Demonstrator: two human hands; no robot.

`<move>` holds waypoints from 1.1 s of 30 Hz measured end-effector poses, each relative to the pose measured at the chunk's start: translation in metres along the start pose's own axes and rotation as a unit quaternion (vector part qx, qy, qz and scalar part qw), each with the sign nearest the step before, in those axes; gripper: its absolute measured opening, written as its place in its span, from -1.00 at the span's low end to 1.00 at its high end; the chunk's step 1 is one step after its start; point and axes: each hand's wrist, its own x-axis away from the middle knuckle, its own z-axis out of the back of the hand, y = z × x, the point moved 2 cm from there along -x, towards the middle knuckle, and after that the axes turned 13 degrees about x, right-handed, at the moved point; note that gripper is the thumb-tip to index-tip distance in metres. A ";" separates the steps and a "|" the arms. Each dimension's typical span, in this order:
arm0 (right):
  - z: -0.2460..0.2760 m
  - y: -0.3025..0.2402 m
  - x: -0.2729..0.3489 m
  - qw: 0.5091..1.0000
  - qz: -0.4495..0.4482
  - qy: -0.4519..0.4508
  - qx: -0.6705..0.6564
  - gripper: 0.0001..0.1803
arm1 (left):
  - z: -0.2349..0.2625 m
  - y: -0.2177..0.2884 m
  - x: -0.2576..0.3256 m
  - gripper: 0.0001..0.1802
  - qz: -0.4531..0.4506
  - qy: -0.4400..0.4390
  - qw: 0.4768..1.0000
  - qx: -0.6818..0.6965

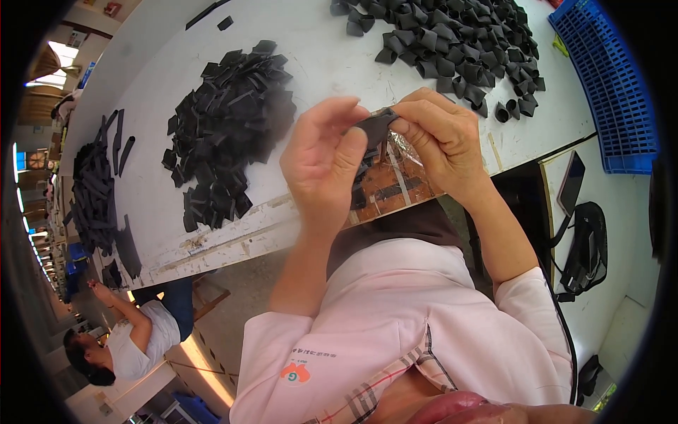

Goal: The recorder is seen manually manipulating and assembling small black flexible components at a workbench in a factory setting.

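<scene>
Both hands are raised over the near edge of the table, with a small black strip of bendable material [376,127] between them. My right hand [445,138] pinches the strip's right end between thumb and fingers. At its left end, the thumb of my left hand [321,145] presses on the strip while the other fingers curl above, slightly blurred. Left of my hands lies a pile of flat black pieces [226,120]. A heap of black pieces bent into loops [452,46] lies on the far right. Whether the held strip's ends meet is hidden by my fingers.
Under my hands, a brown taped board [392,180] is set at the edge of the white table [318,63]. Long black strips [92,191] lie far left. A blue plastic basket [607,85] stands at right, near a phone [572,184]. Another person [138,332] sits at lower left.
</scene>
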 end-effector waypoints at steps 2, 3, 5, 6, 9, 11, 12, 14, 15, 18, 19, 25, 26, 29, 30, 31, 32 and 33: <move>0.002 0.000 -0.001 1.000 -0.010 -0.019 -0.016 -0.95 | -0.003 0.004 -0.003 -0.89 -0.006 -0.007 0.999 -0.039; 0.002 0.001 -0.003 0.998 -0.032 -0.028 -0.048 -0.94 | -0.002 0.006 -0.005 -0.90 -0.023 -0.042 0.993 -0.105; 0.002 0.002 -0.004 0.995 -0.053 -0.037 -0.079 -0.93 | -0.002 0.010 -0.012 -0.91 -0.039 -0.077 0.982 -0.169; 0.001 0.002 -0.004 0.992 -0.054 -0.038 -0.105 -0.92 | -0.006 0.015 -0.016 -0.93 -0.101 -0.109 0.958 -0.246; -0.001 0.006 -0.004 0.991 -0.048 -0.044 -0.116 -0.91 | -0.004 0.016 -0.015 -0.94 -0.131 -0.127 0.934 -0.307; -0.002 0.004 -0.004 0.992 -0.041 -0.051 -0.103 -0.91 | 0.004 0.008 -0.010 -0.94 -0.100 -0.113 0.944 -0.295; 0.000 -0.002 -0.006 0.998 -0.006 -0.049 -0.041 -0.91 | 0.011 0.002 -0.006 -0.94 -0.075 -0.092 0.974 -0.194; 0.001 -0.009 -0.007 0.998 0.030 -0.047 0.021 -0.91 | 0.016 -0.003 -0.003 -0.94 -0.056 -0.073 0.993 -0.076; 0.002 -0.012 -0.007 0.996 0.048 -0.039 0.057 -0.91 | 0.015 -0.004 -0.002 -0.94 -0.057 -0.071 0.993 -0.078; -0.001 -0.008 -0.003 0.993 0.069 -0.005 0.099 -0.91 | 0.012 -0.007 -0.003 -0.94 -0.039 -0.067 0.995 -0.054; -0.001 -0.006 -0.001 0.992 0.073 0.020 0.102 -0.90 | 0.011 -0.007 -0.005 -0.94 -0.043 -0.087 0.991 -0.091; 0.004 -0.007 -0.013 0.995 0.023 -0.079 0.051 -0.92 | 0.032 -0.008 -0.006 -0.88 0.004 -0.019 0.992 -0.127; 0.014 -0.002 -0.020 0.985 -0.083 -0.082 -0.128 -0.89 | 0.040 -0.011 -0.006 -0.87 0.011 0.016 0.988 -0.153; 0.028 0.038 -0.032 0.968 -0.196 0.035 -0.150 -0.73 | 0.065 -0.028 -0.001 -0.83 0.012 0.045 0.964 -0.260; 0.022 0.043 -0.024 0.968 -0.214 0.047 -0.123 -0.74 | 0.070 -0.034 0.001 -0.81 0.027 0.015 0.940 -0.339; 0.016 0.045 -0.013 0.966 -0.232 0.060 -0.095 -0.75 | 0.073 -0.039 0.001 -0.79 0.043 -0.016 0.909 -0.414; 0.008 0.042 0.000 0.953 -0.273 0.007 -0.134 -0.75 | 0.072 -0.042 0.003 -0.76 0.038 -0.052 0.886 -0.460; 0.000 0.039 0.015 0.940 -0.300 -0.023 -0.159 -0.76 | 0.072 -0.047 0.007 -0.74 0.044 -0.066 0.866 -0.493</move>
